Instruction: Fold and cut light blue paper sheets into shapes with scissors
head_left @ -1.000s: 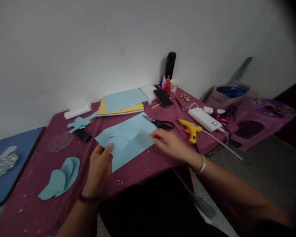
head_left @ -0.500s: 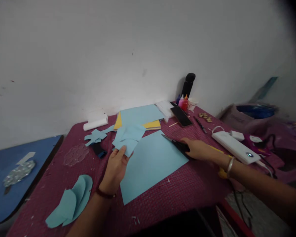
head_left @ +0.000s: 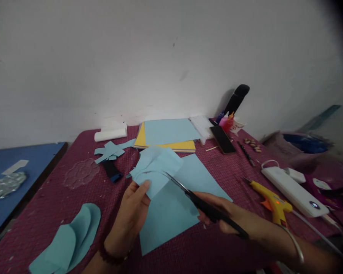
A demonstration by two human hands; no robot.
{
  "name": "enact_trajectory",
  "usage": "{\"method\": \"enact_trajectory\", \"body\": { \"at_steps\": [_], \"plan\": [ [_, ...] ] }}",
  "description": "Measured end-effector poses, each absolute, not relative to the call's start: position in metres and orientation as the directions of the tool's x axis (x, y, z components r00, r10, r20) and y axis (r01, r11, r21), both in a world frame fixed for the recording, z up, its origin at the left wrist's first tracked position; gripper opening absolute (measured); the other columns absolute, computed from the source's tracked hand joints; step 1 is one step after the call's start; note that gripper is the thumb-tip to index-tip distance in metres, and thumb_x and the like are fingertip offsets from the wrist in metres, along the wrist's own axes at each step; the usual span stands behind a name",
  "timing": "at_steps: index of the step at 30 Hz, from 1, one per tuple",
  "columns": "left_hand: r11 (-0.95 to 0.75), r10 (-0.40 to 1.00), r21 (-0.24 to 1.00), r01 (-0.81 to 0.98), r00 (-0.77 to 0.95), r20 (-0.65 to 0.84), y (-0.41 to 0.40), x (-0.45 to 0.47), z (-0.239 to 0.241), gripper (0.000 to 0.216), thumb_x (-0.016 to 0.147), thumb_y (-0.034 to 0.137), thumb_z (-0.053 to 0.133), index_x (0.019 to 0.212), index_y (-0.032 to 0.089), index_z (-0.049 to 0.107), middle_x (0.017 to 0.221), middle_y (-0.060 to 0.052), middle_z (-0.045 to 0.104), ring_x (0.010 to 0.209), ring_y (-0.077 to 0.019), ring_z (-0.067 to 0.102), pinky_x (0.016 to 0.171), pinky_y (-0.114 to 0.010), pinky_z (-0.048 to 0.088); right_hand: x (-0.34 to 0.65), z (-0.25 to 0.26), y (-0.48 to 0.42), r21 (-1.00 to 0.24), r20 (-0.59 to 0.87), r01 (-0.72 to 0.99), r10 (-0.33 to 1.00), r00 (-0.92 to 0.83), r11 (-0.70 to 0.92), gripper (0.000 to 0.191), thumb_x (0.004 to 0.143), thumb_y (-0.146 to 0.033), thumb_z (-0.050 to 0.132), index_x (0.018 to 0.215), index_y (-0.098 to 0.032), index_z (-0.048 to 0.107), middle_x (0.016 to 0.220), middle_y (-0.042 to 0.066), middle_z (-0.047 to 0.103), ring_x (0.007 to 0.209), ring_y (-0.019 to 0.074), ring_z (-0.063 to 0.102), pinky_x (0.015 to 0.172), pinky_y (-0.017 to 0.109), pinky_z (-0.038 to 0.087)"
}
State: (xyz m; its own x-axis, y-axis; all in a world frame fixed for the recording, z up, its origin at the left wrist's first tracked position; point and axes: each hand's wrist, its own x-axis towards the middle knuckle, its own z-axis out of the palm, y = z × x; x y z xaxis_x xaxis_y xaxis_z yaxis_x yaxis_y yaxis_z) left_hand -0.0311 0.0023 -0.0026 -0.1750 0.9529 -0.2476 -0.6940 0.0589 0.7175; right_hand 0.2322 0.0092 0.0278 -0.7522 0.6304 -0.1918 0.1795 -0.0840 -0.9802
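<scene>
A partly cut piece of light blue paper (head_left: 160, 163) is pinched between the thumb and fingers of my left hand (head_left: 134, 205). My right hand (head_left: 231, 213) grips black-handled scissors (head_left: 201, 203), whose blades reach the right side of a curved slit in that piece. Beneath lies a larger light blue sheet (head_left: 168, 224) on the red-purple checked cloth. Curved blue paper cutouts (head_left: 74, 236) overlap at the front left, and blue paper strips (head_left: 110, 151) are heaped at the back left.
A yellow glue gun (head_left: 274, 201) lies at the right beside a white power strip (head_left: 293, 188). Behind are stacked coloured sheets (head_left: 171, 131), a phone (head_left: 222, 139) and small paint bottles (head_left: 228, 122). A dark blue object (head_left: 112, 172) and clear plastic piece (head_left: 81, 173) lie left.
The scissors have moved left from over the large sheet to the slit in the held paper. My view has shifted, and the glue gun now shows fully.
</scene>
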Motion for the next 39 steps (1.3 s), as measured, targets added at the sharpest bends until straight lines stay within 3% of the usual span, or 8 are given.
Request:
{"method": "enact_trajectory", "body": {
  "at_steps": [3,7,10,18,25,32,39],
  "plan": [
    [0.030,0.950,0.741,-0.671,-0.212,-0.231,0.002,-0.029,-0.003,0.032,0.069,0.021,0.077,0.099,0.020,0.067,0.099,-0.005,0.073,0.095,-0.0206,0.067,0.086,-0.033,0.053,0.216,0.025,0.015,-0.985,-0.172,0.126,0.634,-0.754,-0.117,0.081,0.070,-0.075,0.058,0.133,-0.025,0.053,0.090,0.005,0.059,0.076,0.0194,0.052,0.070,0.032,0.044],
    [0.004,0.948,0.770,-0.638,-0.244,-0.207,0.001,-0.027,-0.004,0.040,0.071,0.022,0.076,0.109,0.022,0.065,0.101,-0.004,0.073,0.093,-0.0188,0.067,0.084,-0.031,0.052,0.203,0.019,0.014,-0.986,-0.132,0.034,0.648,-0.750,-0.162,0.066,0.072,-0.073,0.058,0.113,-0.022,0.063,0.084,0.003,0.055,0.073,0.0168,0.048,0.069,0.030,0.043],
    [-0.015,0.941,0.805,-0.594,-0.280,-0.189,0.000,-0.025,-0.005,0.045,0.070,0.022,0.077,0.113,0.023,0.063,0.099,-0.002,0.073,0.088,-0.0168,0.068,0.082,-0.029,0.052,0.200,0.011,0.014,-0.986,-0.100,-0.013,0.653,-0.751,-0.166,0.065,0.070,-0.075,0.059,0.104,-0.020,0.065,0.082,0.003,0.054,0.073,0.0160,0.049,0.069,0.029,0.045],
    [-0.007,0.941,0.801,-0.598,-0.275,-0.196,-0.003,-0.020,0.002,0.047,0.071,0.022,0.076,0.116,0.023,0.061,0.099,-0.003,0.073,0.091,-0.0185,0.068,0.087,-0.032,0.050,0.203,-0.006,0.015,-0.987,-0.098,-0.011,0.661,-0.744,-0.158,0.089,0.069,-0.068,0.067,0.140,-0.020,0.045,0.085,0.003,0.053,0.072,0.0140,0.045,0.066,0.028,0.043],
    [0.030,0.947,0.800,-0.599,-0.240,-0.215,-0.005,-0.020,0.005,0.045,0.071,0.022,0.075,0.114,0.020,0.062,0.097,-0.005,0.073,0.096,-0.0219,0.067,0.087,-0.034,0.051,0.208,-0.002,0.015,-0.995,-0.088,0.027,0.674,-0.733,-0.100,0.085,0.072,-0.068,0.064,0.140,-0.020,0.047,0.088,0.005,0.052,0.077,0.0167,0.045,0.064,0.028,0.041],
    [-0.002,0.951,0.816,-0.578,-0.252,-0.177,-0.004,-0.018,0.004,0.050,0.075,0.021,0.072,0.123,0.022,0.057,0.102,-0.005,0.072,0.097,-0.0202,0.067,0.086,-0.031,0.051,0.207,-0.002,0.014,-0.997,-0.064,0.016,0.666,-0.743,-0.078,0.084,0.074,-0.068,0.062,0.140,-0.021,0.046,0.088,0.005,0.053,0.075,0.0158,0.044,0.064,0.028,0.040],
    [-0.005,0.942,0.815,-0.580,-0.275,-0.191,-0.005,-0.017,0.003,0.053,0.076,0.022,0.072,0.126,0.024,0.055,0.103,-0.004,0.072,0.093,-0.0183,0.068,0.084,-0.029,0.052,0.207,-0.008,0.013,-0.991,-0.111,0.031,0.657,-0.746,-0.131,0.085,0.074,-0.064,0.065,0.143,-0.020,0.042,0.091,0.006,0.055,0.076,0.0160,0.045,0.065,0.028,0.040]
  ]
}}
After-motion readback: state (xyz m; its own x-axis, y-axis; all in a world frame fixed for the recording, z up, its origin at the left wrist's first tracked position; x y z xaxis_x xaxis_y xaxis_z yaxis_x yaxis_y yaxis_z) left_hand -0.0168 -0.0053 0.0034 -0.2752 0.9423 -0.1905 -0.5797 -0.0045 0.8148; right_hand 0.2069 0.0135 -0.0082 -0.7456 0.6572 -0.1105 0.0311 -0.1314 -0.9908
